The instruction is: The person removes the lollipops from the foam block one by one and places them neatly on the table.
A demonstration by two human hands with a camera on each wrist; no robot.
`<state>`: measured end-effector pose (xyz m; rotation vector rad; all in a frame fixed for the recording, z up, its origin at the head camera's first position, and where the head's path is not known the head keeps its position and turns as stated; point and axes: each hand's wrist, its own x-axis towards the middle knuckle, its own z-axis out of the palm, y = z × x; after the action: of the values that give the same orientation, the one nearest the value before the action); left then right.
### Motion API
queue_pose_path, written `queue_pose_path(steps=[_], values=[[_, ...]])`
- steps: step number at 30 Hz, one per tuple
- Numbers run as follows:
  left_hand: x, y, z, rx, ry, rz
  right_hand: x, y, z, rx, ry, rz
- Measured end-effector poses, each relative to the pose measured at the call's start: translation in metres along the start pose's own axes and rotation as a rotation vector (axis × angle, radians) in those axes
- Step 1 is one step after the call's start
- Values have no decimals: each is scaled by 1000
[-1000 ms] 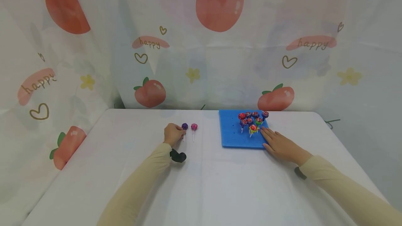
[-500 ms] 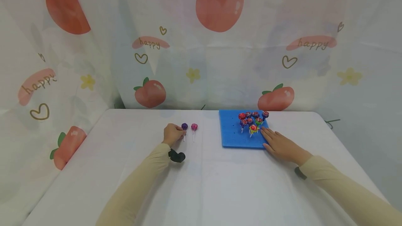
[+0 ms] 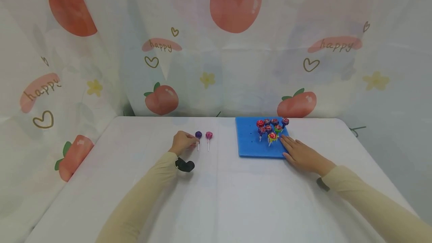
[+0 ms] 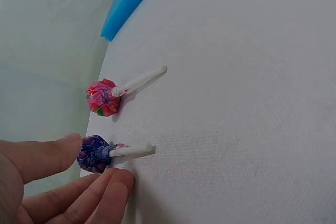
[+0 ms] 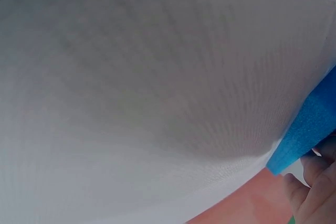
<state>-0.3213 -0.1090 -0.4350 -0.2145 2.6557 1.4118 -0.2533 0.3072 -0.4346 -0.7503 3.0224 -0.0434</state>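
In the head view, my left hand (image 3: 182,142) is beside a purple-wrapped lollipop (image 3: 198,135) lying on the white table. The left wrist view shows the thumb (image 4: 68,150) right at its wrapped head, the other fingers apart from the thumb and below the white stick. A pink-wrapped lollipop (image 4: 103,98) lies alongside, stick pointing the same way. On the right, my right hand (image 3: 303,155) rests with extended fingers on the right edge of a blue foam board (image 3: 251,151). Several colourful lollipops stand upright in the board, among them a yellow-wrapped one (image 3: 272,137) near the fingertips.
The white-covered table (image 3: 216,198) reaches back to a hanging cloth (image 3: 236,70) printed with fruit, hearts and lettering. Small dark holes mark the left part of the board. Dark bands with wrist cameras show at both cuffs.
My left hand and forearm have drawn slightly left, away from the purple lollipop, which stays in place. My right hand keeps its position on the board. The head view has shifted very slightly.
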Motion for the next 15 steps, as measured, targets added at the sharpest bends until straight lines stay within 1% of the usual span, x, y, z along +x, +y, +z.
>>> queue_pose_path(steps=[4, 8, 12, 15], values=[[0, 3, -5, -41, -40, -54, 0, 0, -2, 1, -4, 1], [0, 5, -9, -58, -59, -86, 1, 0, -2, -1, -6, 1], [0, 6, -11, -79, -59, -81, 1, 0, -1, 0, -3, 0], [1, 6, -10, -81, -53, -46, 0, 0, -1, 2, -2, -1]])
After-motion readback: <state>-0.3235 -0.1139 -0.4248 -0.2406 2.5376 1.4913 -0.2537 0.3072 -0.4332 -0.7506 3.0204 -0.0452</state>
